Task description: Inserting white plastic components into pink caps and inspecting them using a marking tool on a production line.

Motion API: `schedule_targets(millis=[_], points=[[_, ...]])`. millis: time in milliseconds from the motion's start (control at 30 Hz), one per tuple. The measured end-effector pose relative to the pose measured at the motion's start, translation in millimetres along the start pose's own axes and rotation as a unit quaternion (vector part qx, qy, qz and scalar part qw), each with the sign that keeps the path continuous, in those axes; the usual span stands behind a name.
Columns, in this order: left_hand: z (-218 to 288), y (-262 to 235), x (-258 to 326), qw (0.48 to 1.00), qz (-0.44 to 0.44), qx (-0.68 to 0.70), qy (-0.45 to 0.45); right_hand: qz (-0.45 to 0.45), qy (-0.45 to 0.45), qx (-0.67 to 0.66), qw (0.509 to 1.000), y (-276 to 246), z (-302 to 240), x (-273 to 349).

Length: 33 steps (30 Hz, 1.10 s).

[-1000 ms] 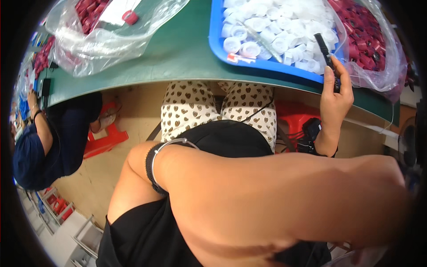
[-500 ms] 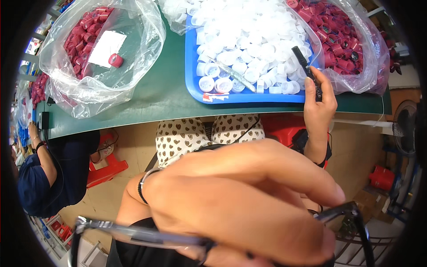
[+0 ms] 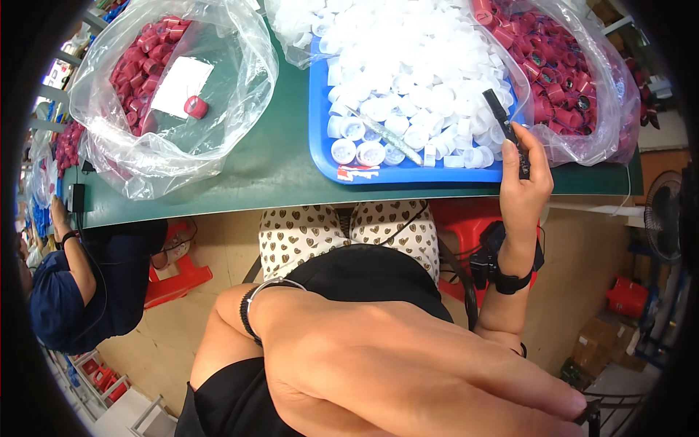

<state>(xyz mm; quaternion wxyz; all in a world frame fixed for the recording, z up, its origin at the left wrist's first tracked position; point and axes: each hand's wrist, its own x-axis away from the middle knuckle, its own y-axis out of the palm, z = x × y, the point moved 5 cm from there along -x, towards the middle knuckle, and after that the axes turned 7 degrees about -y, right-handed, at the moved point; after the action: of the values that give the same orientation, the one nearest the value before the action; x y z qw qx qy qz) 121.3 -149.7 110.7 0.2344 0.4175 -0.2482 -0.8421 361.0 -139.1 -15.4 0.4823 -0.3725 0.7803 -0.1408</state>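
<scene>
My right hand (image 3: 528, 186) is closed round a black marker pen (image 3: 498, 109), held tilted above the near right corner of the blue tray (image 3: 335, 164). White translucent plastic caps (image 3: 408, 80) fill that tray, and a slim grey-green stick (image 3: 389, 135) lies on them. Very close to the camera, my left hand (image 3: 393, 357) reaches across toward the lower right. Its fingertips meet the dark frame of a pair of glasses (image 3: 593, 416), of which just one corner shows. The lower fingers run out of the picture.
On the left, a clear bag (image 3: 237, 109) holds dark red caps (image 3: 138, 69), with a white paper (image 3: 182, 87) and one loose red cap (image 3: 195, 107). Another bag of red caps (image 3: 561, 80) stands right. A co-worker (image 3: 87, 284) sits left; a fan (image 3: 664, 215) stands right.
My left hand and the glasses have shifted toward the lower right, and most of the glasses have left the view. The marker stays in my right hand. The whole view has shifted slightly.
</scene>
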Motion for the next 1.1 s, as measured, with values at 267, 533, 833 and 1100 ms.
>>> schedule_targets(millis=[267,533,833,1100], points=[[-20,-46,4,0.980,0.041,-0.021,-0.194,-0.020,-0.003,-0.035,0.999,-11,-11,-5],[-10,-126,6,0.943,0.287,-0.091,-0.140,-0.040,-0.105,-0.073,0.991,1,-56,-17],[-13,-173,22,0.905,0.395,-0.120,-0.104,-0.094,-0.156,-0.113,0.977,60,-88,-32],[-12,-171,21,0.891,0.390,-0.194,-0.130,-0.158,-0.182,-0.078,0.967,84,-108,-32]])
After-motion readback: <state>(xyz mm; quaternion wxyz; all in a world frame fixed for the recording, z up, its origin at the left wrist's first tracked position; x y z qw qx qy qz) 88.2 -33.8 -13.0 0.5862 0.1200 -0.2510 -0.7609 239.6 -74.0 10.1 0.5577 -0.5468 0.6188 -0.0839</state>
